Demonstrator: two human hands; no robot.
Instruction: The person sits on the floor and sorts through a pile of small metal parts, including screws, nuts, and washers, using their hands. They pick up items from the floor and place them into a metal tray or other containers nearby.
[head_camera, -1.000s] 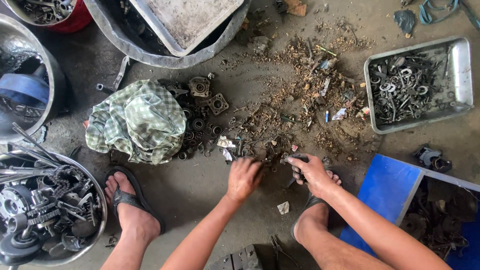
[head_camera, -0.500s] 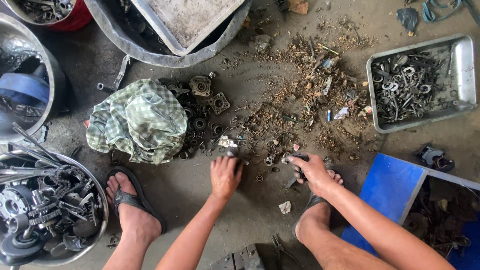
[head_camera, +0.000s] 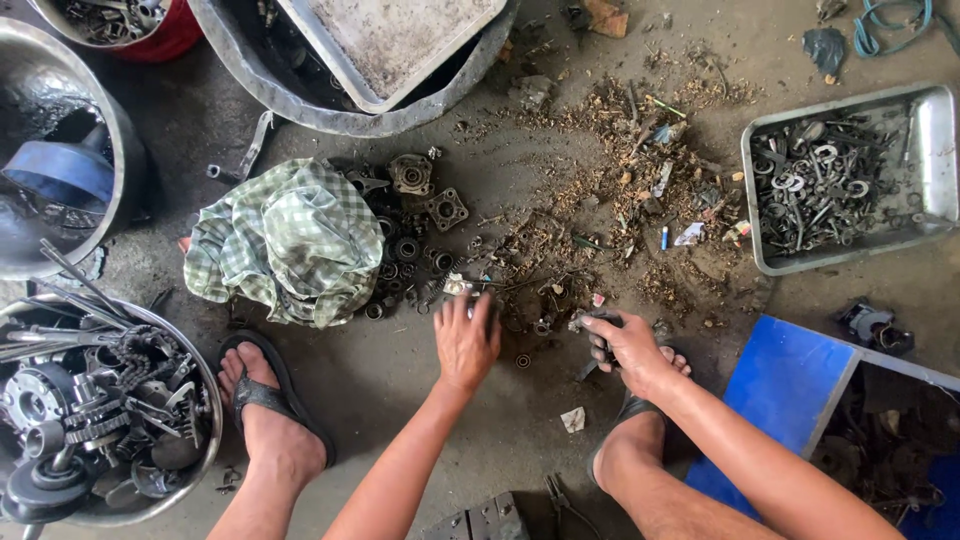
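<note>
My left hand (head_camera: 466, 340) lies palm down on the dirty floor, fingers reaching into small metal parts (head_camera: 420, 250) and debris beside a green checked cloth (head_camera: 285, 240). Whether it grips anything is hidden under the fingers. My right hand (head_camera: 625, 345) is closed around a small dark metal piece (head_camera: 598, 320) just above my right foot. A scatter of rusty scrap and shavings (head_camera: 610, 200) spreads in front of both hands.
A metal tray of washers and bolts (head_camera: 935, 140) sits at the right. A basin of chains and gears (head_camera: 90, 420) is at lower left, a steel bowl (head_camera: 60, 170) above it, a large tub (head_camera: 330, 110) at top. A blue box (head_camera: 790, 390) stands at lower right. My sandalled left foot (head_camera: 265, 400) rests nearby.
My left hand has moved left and forward, from beside my right hand toward the pile of metal parts by the cloth. My right hand has stayed put with its piece.
</note>
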